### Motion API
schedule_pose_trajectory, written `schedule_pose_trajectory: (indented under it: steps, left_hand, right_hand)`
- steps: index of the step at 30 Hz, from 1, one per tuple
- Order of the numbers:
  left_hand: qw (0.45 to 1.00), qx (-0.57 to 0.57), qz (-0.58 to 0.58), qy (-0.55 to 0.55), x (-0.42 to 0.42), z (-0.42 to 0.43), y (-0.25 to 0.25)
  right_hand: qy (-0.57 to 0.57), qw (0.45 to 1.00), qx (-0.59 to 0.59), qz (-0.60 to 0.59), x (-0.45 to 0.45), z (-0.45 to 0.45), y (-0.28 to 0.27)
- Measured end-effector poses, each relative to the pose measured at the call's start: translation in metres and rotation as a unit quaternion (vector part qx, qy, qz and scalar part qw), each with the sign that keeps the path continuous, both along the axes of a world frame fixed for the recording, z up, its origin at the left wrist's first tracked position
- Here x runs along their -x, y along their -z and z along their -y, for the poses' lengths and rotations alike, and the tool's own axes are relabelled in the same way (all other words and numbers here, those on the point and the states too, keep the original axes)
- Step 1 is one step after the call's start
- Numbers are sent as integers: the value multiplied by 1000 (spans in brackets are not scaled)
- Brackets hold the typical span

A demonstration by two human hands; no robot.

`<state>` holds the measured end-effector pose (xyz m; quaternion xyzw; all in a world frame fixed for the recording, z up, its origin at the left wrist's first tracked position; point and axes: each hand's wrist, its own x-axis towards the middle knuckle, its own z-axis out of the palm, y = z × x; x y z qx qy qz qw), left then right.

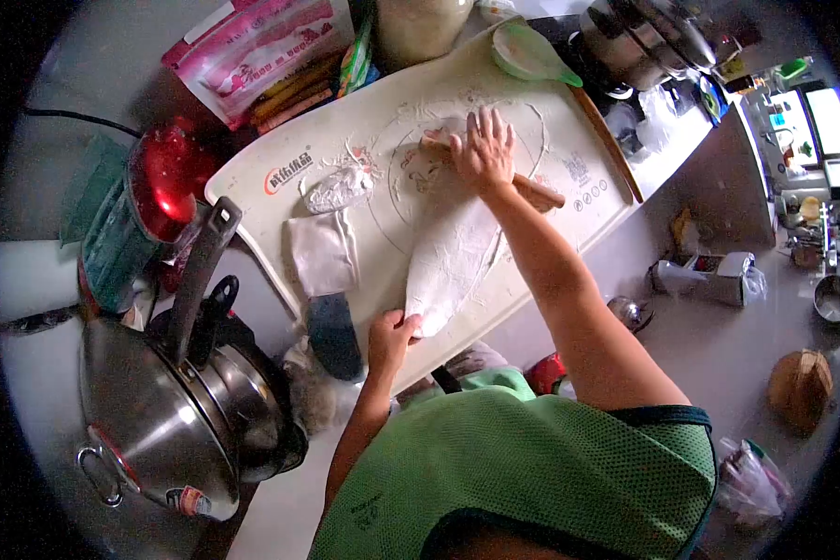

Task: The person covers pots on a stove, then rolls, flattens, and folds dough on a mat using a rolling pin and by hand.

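A long white sheet of dough [453, 257] lies on a floured white board [523, 257] and tapers toward my body. My left hand [392, 338] is closed on the sheet's near tip at the board's front edge, thumb on top. Across the far part of the dough lies a wooden rolling pin [539, 193]. My right hand [484, 149] rests palm down on the middle of the pin, fingers stretched out away from me. The hand hides the pin's middle. Left of the dough are a small heap of flour [341, 189] and a folded white cloth [324, 254].
A dark blue flat piece [334, 336] overlaps the board's left edge. A green scoop [529, 54] sits at the far corner. Left stand a large metal lid [154, 411] and a red appliance [165, 177]. A pink bag [261, 61] and pots [639, 42] are behind.
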<state>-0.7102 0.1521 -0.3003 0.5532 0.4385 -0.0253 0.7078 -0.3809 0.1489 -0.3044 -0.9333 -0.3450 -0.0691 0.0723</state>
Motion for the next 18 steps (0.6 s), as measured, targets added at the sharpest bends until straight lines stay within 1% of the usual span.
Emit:
schedule_pose_trajectory:
  steps: [5, 6, 8, 9, 10, 12, 13, 14, 15, 16, 17, 18]
  left_hand:
    - [1000, -9, -2, -11, -1, 3, 5]
    - [1000, -1, 1, -19, 0, 4, 4]
    - [1000, -10, 0, -24, 0, 4, 4]
    - [1000, -14, -2, -27, 0, 4, 3]
    - [999, -17, 0, -28, -1, 2, 4]
    - [1000, -25, 1, -19, 2, 3, 8]
    - [999, -10, 28, -33, 4, 4, 12]
    - [999, -9, 32, -29, 6, 4, 13]
    - [999, -29, 29, -19, 6, 3, 12]
    - [998, -50, 29, -10, 3, 0, 8]
    - [997, -68, 19, 16, 3, -2, 1]
    - [997, -69, 20, 16, 5, -3, 0]
  right_hand:
    - [5, 998, -62, 10, -58, -13, 12]
    - [4, 998, -65, 11, -65, -14, 11]
    - [32, 999, -31, -2, -73, -15, 8]
    - [2, 996, -68, 55, -73, -15, 9]
    - [1, 996, -70, 56, -66, -14, 13]
    - [-23, 991, -134, 15, -42, 0, 24]
    - [-47, 993, -101, 36, -30, 13, 35]
    - [-84, 985, -142, 57, -16, 28, 46]
    - [-84, 990, -100, 54, -2, 42, 50]
    - [-85, 993, -58, 52, 11, 52, 43]
    - [-85, 993, -59, 56, 21, 59, 34]
    - [-60, 997, -54, 8, 37, 64, 11]
